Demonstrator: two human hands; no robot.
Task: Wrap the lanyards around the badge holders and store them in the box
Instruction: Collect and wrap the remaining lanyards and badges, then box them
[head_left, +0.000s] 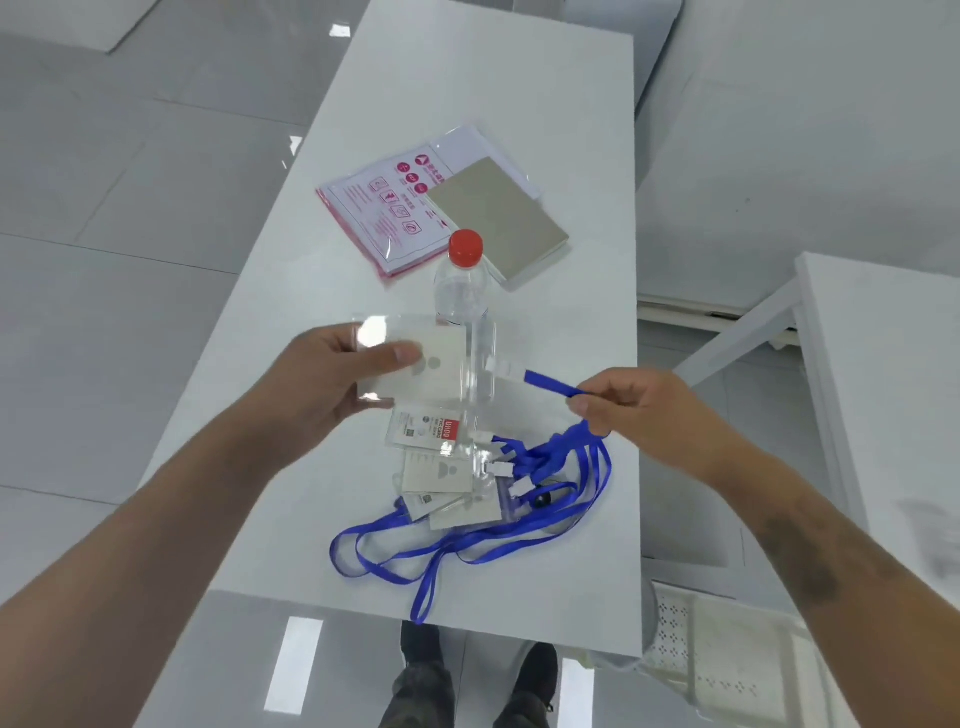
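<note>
One badge holder (415, 366) is up off the surface (545, 104) in my left hand (332, 371), thumb across its clear face and fingers curled behind it. Its blue lanyard (553, 383) runs from the white clip out to my right hand (628, 405), which pinches the strap between thumb and fingertips, so the short stretch between my hands is fairly taut.

To wrap well, I think I should keep that tension, lay the first turn flat across the holder's middle, and rotate the holder with my left hand while feeding strap through my right without twisting it. The trailing strap drops into the tangle below my right hand, so I should draw slowly to avoid dragging other holders.

Below my hands lies the pile of remaining badge holders (441, 478) amid loose blue lanyards (519, 535). Just beyond my hands stands a red-capped bottle (462, 280); further off, a grey flat box (501, 223) rests on a printed plastic packet (384, 208).
</note>
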